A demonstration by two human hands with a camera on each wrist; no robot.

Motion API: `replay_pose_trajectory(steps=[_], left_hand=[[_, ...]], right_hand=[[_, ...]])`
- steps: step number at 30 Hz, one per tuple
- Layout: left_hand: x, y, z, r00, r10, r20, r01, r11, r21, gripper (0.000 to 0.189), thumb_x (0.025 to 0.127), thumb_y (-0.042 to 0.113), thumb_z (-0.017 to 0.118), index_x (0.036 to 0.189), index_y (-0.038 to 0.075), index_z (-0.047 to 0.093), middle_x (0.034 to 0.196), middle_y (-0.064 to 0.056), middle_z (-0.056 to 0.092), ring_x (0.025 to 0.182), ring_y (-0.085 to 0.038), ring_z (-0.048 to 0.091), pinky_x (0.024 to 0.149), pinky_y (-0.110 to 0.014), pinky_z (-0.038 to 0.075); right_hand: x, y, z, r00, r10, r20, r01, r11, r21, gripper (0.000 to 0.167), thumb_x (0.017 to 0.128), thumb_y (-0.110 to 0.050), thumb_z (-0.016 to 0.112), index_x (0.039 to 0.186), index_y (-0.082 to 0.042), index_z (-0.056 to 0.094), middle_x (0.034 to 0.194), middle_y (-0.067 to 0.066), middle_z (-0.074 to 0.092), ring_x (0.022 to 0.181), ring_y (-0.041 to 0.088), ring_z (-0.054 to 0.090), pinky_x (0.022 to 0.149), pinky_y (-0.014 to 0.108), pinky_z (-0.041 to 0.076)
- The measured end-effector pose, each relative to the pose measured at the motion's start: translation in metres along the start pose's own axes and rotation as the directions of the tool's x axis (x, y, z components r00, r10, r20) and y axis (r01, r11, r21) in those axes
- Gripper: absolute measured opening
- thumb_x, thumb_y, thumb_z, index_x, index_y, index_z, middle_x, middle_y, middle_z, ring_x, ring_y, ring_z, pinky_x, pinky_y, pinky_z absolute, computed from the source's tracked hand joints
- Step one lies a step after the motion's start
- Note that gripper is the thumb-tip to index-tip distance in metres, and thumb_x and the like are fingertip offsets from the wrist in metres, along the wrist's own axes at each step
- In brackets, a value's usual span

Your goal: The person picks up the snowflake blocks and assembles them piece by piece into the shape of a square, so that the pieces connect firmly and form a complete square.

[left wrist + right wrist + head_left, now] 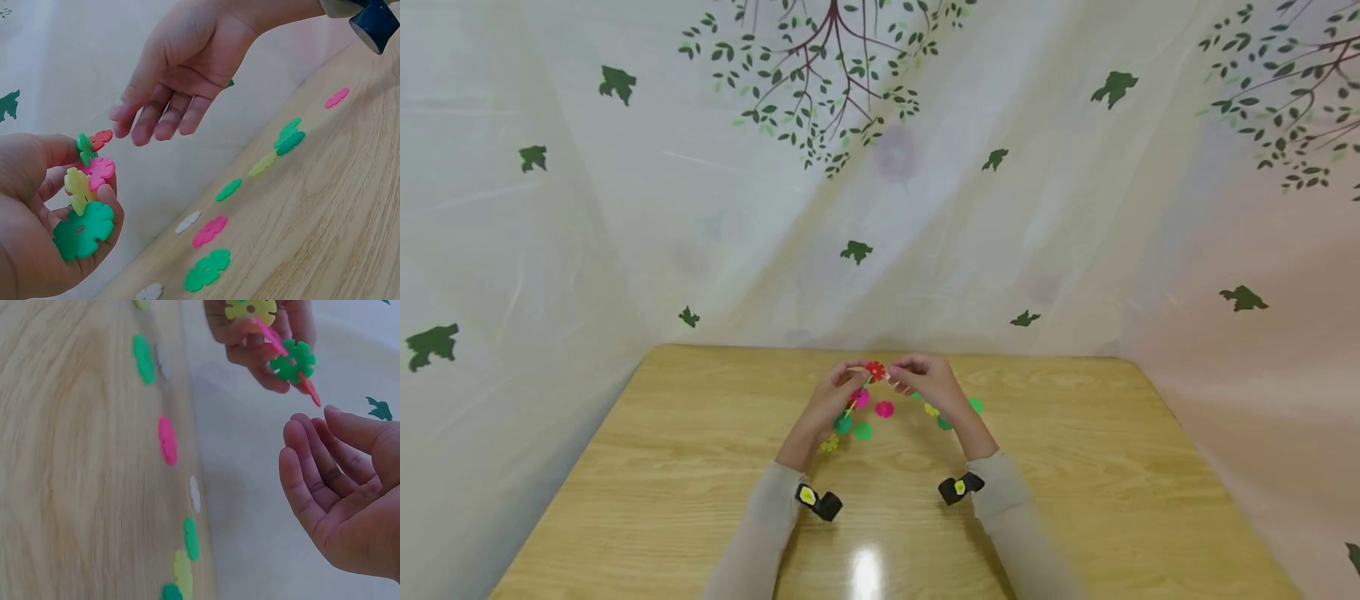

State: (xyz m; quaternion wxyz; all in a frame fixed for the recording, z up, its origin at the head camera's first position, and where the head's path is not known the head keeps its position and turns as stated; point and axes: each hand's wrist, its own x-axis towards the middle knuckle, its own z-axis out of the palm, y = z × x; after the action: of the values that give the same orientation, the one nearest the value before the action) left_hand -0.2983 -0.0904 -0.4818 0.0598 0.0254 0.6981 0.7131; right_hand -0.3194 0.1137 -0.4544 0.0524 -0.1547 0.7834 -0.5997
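My left hand (831,398) holds a chain of slotted flower-shaped plastic discs above the table. In the left wrist view the chain runs from a large green disc (84,230) at the palm through a yellow disc (77,187), a pink disc (100,172) and a smaller green disc (85,150). A red disc (309,389) forms its far end. My right hand (350,494) hovers just beside that red end, apart from it in the right wrist view. Its fingers are loosely bent, and nothing shows between them.
Loose discs lie on the wooden table (700,467) below the hands: a pink disc (884,409), a green disc (862,432), a yellow disc (830,443), a white disc (195,494) and several others. A printed cloth (760,275) hangs behind the table's far edge.
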Motion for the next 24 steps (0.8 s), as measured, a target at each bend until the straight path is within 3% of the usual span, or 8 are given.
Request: replay_pose_trajectory(steps=[4,7,11,15,24], left_hand=[[0.001,-0.001,-0.002,1.0,-0.005,-0.004,0.005,1.0,0.001,0.032,0.105,0.028,0.057,0.132,0.012,0.059,0.113,-0.009,0.064,0.089,-0.013,0.055,0.071,-0.026,0.047],[0.002,-0.002,-0.002,1.0,-0.011,-0.001,0.011,1.0,-0.001,0.032,0.106,0.029,0.055,0.133,0.012,0.057,0.111,-0.012,0.06,0.08,-0.011,0.052,0.065,-0.025,0.044],[0.002,-0.002,-0.003,0.999,-0.034,-0.002,0.034,0.999,-0.011,0.033,0.106,0.029,0.053,0.134,0.012,0.054,0.106,-0.005,0.056,0.074,-0.01,0.048,0.061,-0.024,0.042],[0.002,0.0,-0.003,0.999,-0.032,-0.006,0.032,0.999,-0.031,0.033,0.106,0.028,0.053,0.134,0.01,0.053,0.106,-0.001,0.058,0.072,-0.009,0.048,0.059,-0.022,0.041],[0.002,-0.001,-0.003,1.0,-0.017,-0.009,0.017,0.999,-0.046,0.032,0.107,0.029,0.052,0.134,0.013,0.056,0.106,0.0,0.061,0.068,-0.008,0.049,0.056,-0.021,0.042]], right_hand=[[0.001,0.002,-0.007,0.997,-0.003,0.079,0.012,0.994,-0.105,0.023,0.099,-0.015,0.067,0.112,0.004,0.073,0.098,0.02,0.075,0.089,0.043,0.071,0.084,0.061,0.058],[0.002,0.006,-0.01,0.989,-0.019,0.15,0.046,0.982,-0.184,0.023,0.098,-0.012,0.068,0.112,0.006,0.072,0.096,0.02,0.075,0.087,0.044,0.071,0.079,0.06,0.059],[0.005,0.009,-0.012,0.972,-0.036,0.234,0.1,0.959,-0.264,0.021,0.097,-0.008,0.069,0.11,0.009,0.071,0.093,0.018,0.075,0.083,0.04,0.07,0.071,0.044,0.061],[0.008,0.01,-0.012,0.961,-0.035,0.275,0.127,0.937,-0.325,0.019,0.094,-0.005,0.071,0.108,0.008,0.072,0.093,0.016,0.074,0.08,0.027,0.069,0.067,0.026,0.056],[0.018,0.024,-0.006,0.926,-0.036,0.376,0.195,0.898,-0.394,0.017,0.087,0.0,0.077,0.103,0.006,0.073,0.087,0.016,0.074,0.08,0.016,0.069,0.079,0.027,0.06]])
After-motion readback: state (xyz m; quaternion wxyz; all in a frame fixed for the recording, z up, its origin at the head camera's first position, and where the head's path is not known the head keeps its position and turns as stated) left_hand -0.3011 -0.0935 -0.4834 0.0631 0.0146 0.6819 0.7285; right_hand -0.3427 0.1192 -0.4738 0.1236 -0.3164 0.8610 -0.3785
